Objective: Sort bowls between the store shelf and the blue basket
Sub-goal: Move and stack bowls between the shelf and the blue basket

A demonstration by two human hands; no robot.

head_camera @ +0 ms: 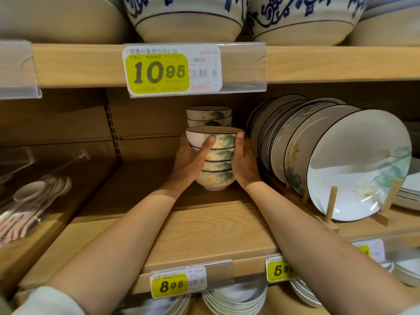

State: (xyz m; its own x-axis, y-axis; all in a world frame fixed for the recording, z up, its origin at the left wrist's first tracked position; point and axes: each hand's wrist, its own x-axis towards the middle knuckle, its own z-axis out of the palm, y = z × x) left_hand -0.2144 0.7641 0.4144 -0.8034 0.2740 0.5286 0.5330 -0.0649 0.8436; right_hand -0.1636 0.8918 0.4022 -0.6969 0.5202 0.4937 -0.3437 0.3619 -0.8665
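Bowls, a nested stack (pixel 218 165) of them, sat at the middle shelf (pixel 204 228) where I had the left hand (pixel 191 160) and right hand (pixel 244 164) curled round opposite sides, gripping it, just beside the racked plates (pixel 341 160), another bowl stack (pixel 209 115) behind.

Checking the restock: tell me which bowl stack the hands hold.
The front stack, between left hand and right hand; the rear stack sits unheld behind it.

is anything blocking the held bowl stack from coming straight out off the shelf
Nothing visible: only open shelf board lies in front of the bowl stack. The racked plates crowd the right hand sideways only.
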